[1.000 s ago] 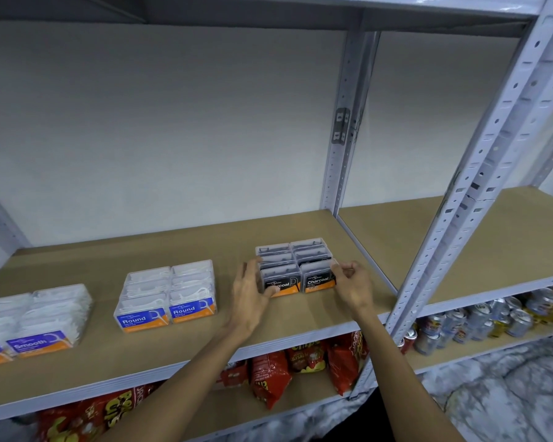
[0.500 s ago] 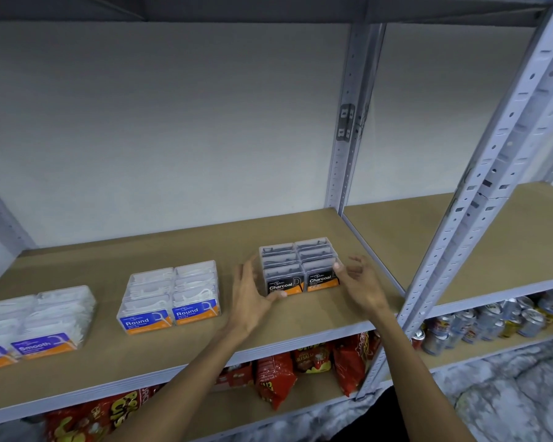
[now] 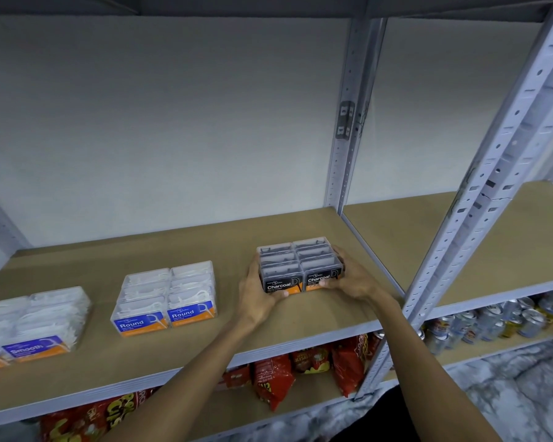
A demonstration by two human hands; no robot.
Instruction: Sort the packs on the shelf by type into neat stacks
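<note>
Brown shelf board [image 3: 205, 237] on grey metal racking fills the middle of the frame. At centre sits the block of Charcoal packs [image 3: 299, 264], two columns wide, its long axis running from front edge to back wall. The left hand [image 3: 259, 298] presses its left side and the right hand [image 3: 351, 280] its right, both closed against it, equally near. Round packs [image 3: 166, 296] lie to the left; Smooth packs [image 3: 32, 323] are cut off at the frame's left edge. Stack height under the fingers is hard to judge.
</note>
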